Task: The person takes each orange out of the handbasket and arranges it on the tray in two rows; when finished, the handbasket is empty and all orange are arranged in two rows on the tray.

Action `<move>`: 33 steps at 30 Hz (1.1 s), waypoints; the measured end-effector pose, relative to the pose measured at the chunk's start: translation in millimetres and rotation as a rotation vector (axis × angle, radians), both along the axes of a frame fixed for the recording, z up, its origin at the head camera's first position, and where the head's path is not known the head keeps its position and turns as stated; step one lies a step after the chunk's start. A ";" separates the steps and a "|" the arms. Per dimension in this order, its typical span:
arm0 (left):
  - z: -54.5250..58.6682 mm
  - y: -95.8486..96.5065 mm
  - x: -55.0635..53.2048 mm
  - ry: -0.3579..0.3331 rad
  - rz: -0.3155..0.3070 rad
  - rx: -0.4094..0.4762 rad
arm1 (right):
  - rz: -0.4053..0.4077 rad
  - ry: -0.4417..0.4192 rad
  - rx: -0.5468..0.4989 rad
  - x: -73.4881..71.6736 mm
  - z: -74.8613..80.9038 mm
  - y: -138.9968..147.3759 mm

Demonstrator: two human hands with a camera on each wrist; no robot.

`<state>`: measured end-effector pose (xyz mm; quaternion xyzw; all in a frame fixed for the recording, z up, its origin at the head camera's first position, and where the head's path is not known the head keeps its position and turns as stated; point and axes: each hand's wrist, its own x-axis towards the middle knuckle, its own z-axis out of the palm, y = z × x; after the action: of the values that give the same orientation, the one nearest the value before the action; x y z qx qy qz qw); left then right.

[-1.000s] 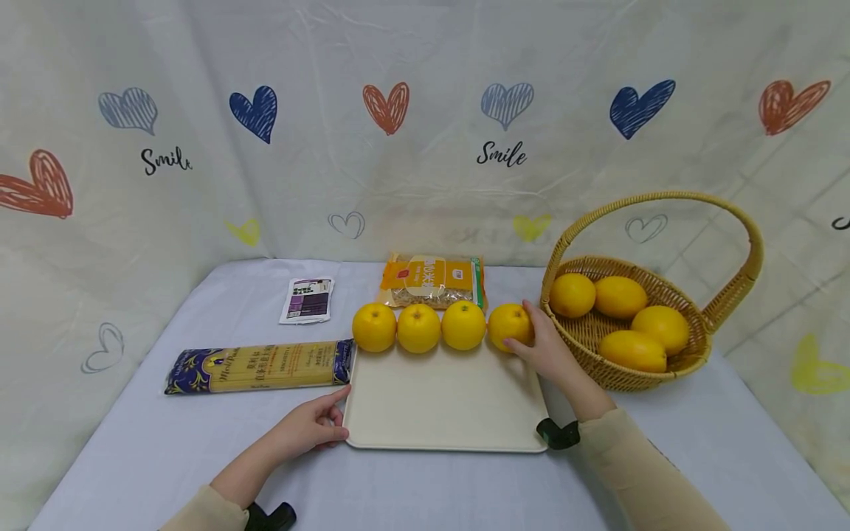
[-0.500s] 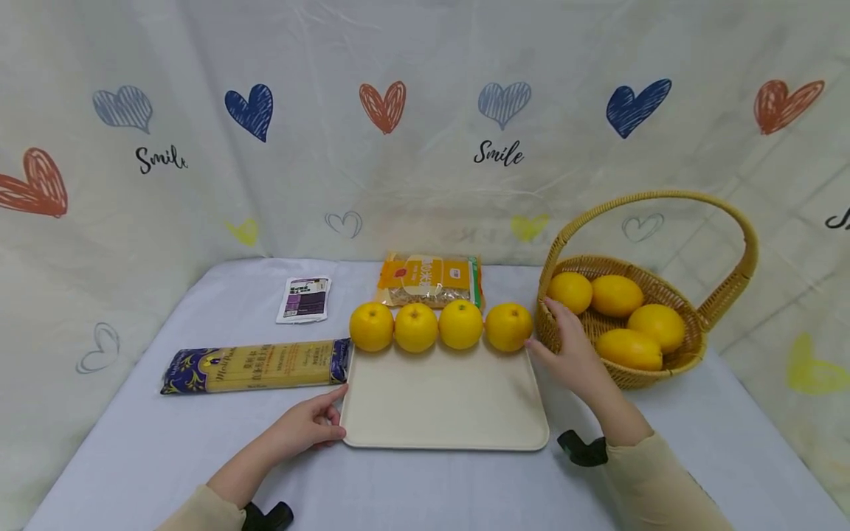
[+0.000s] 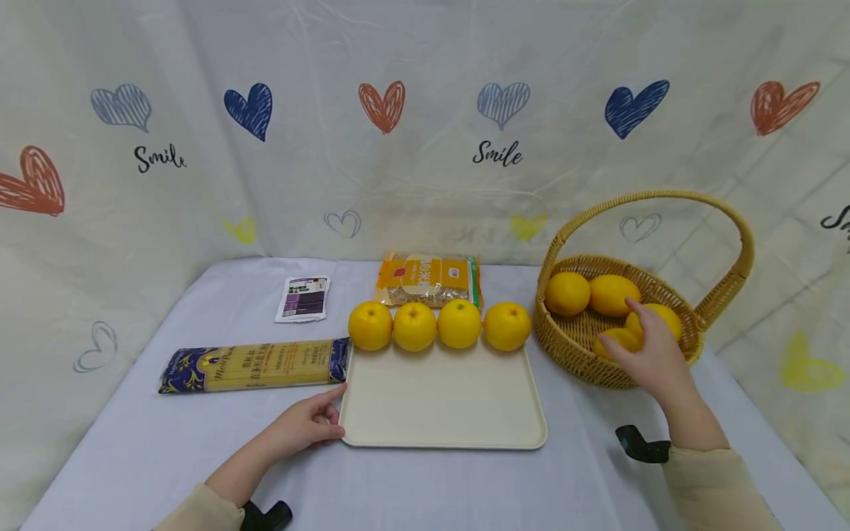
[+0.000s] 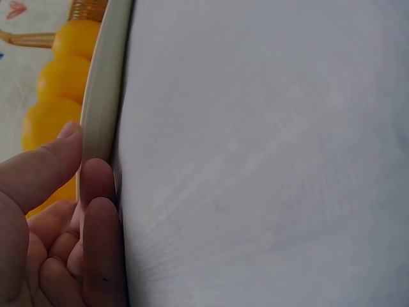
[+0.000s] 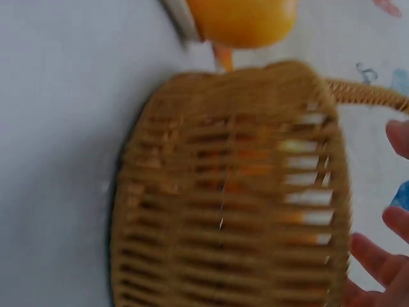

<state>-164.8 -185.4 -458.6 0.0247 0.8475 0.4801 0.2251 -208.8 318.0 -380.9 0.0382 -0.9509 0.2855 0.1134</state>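
My left hand (image 3: 302, 428) holds the left edge of a cream rectangular tray (image 3: 445, 405), its thumb and fingertips at the rim (image 4: 99, 109) in the left wrist view. A row of several round yellow fruits, orange-like, lines the tray's far edge; the rightmost fruit (image 3: 508, 326) sits at the far right corner. My right hand (image 3: 657, 358) reaches over the wicker basket (image 3: 578, 365) with thumb and fingers spread. Beneath it are oval yellow fruits, lemon-like; the nearest fruit (image 3: 614, 341) is partly covered by the hand. The right wrist view shows the basket's woven side (image 5: 230, 192) and fingertips beyond its rim.
A pack of spaghetti (image 3: 259, 366) lies left of the tray. Behind the fruit row is an orange grain bag (image 3: 428, 279). A small white and purple packet (image 3: 302, 299) lies at the back left. The basket's tall handle (image 3: 654, 195) arches over its opening.
My right hand has let go of the rightmost fruit in the row and moved right, over the basket. The left hand stays at the tray's edge.
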 end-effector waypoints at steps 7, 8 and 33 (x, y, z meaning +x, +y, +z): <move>0.3 -0.2 -0.4 -0.001 -0.006 0.015 | 0.039 -0.127 0.129 -8.7 -7.0 20.3; 0.5 0.0 -0.4 -0.003 -0.005 0.014 | 0.049 -0.146 0.138 -9.8 -7.6 22.2; -4.7 -1.6 -2.2 -0.001 0.002 0.022 | 0.167 -0.241 0.208 -25.1 -6.7 30.3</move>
<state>-167.0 -187.0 -463.3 0.0258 0.8420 0.4897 0.2247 -233.8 348.3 -387.6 0.0939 -0.9755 0.1966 -0.0298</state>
